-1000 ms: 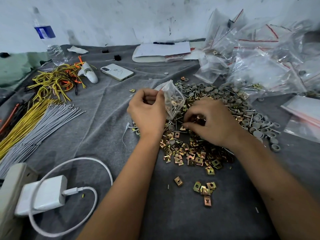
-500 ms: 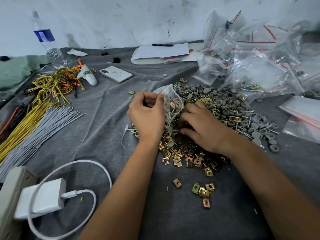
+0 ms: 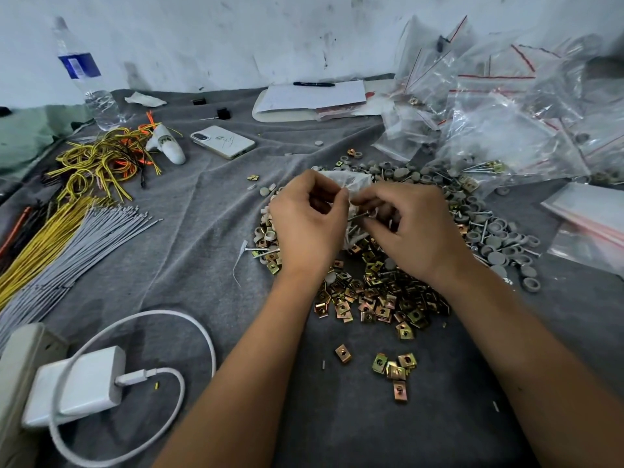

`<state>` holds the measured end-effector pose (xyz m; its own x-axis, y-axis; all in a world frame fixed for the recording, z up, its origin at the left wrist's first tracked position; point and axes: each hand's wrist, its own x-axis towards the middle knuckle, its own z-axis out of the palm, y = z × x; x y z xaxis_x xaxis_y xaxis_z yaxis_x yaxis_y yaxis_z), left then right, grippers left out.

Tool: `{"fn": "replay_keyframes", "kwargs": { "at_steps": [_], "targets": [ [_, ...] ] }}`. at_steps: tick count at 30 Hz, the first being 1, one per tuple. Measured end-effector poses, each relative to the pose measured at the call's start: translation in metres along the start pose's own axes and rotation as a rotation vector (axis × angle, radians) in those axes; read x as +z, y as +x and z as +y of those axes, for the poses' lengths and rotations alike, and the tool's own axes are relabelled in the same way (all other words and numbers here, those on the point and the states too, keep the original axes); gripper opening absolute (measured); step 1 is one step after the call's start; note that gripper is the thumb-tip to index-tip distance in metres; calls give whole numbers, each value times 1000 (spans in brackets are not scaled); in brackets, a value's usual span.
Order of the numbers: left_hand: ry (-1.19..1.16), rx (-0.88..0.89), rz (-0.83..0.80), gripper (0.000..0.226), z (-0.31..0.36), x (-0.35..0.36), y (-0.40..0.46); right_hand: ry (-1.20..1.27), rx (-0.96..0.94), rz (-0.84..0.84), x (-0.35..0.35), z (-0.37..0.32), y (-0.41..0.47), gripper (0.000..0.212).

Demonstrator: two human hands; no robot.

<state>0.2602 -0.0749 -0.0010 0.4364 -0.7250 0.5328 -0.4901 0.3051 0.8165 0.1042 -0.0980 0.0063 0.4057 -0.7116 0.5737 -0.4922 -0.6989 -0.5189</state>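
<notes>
The left grip (image 3: 307, 228) is clenched on the small clear bag (image 3: 353, 180), with fingers curled and pinching its near edge. The bag is held just above the bench (image 3: 202, 238), over the middle of the parts pile, between the two hands. The right grip (image 3: 418, 231) pinches a screw (image 3: 358, 216) between thumb and forefinger. The screw lies roughly level, its tip pointing toward the left grip at the side of the bag. More screws show through the bag's lower part.

Beneath the hands lies a heap of brass clip nuts (image 3: 378, 298). A few stray nuts (image 3: 395, 369) lie apart, nearer the person. Grey caps (image 3: 499, 231) spread to the right of the heap. Empty clear bags (image 3: 506, 130) are piled at far right. Wire bundles (image 3: 50, 238), a phone (image 3: 223, 141) and a charger (image 3: 77, 386) lie to the left.
</notes>
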Motion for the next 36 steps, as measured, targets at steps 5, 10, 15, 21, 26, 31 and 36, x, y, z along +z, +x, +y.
{"fn": "replay_keyframes", "kwargs": {
  "at_steps": [5, 10, 15, 21, 26, 31, 36],
  "targets": [
    [-43, -52, 43, 22, -3, 0, 2, 36, 80, 127, -2, 0, 1, 20],
    [-174, -172, 148, 16, -6, -3, 7, 39, 121, 251, -5, 0, 3, 15],
    [-244, -252, 308, 9, -7, -7, 12, -76, 151, 96, -5, 9, 3, 10],
    [-255, -271, 364, 17, -7, -7, 14, -347, 84, -216, 7, 4, 0, 30],
    [-253, -262, 337, 12, -7, -6, 13, -460, 104, -296, 15, 1, 5, 40],
    [-241, -258, 332, 17, -7, -5, 12, -400, 128, -418, 15, 0, 5, 37],
    [-236, -273, 330, 13, -8, -5, 13, -403, 91, -454, 13, -1, 0, 32]
  ]
}}
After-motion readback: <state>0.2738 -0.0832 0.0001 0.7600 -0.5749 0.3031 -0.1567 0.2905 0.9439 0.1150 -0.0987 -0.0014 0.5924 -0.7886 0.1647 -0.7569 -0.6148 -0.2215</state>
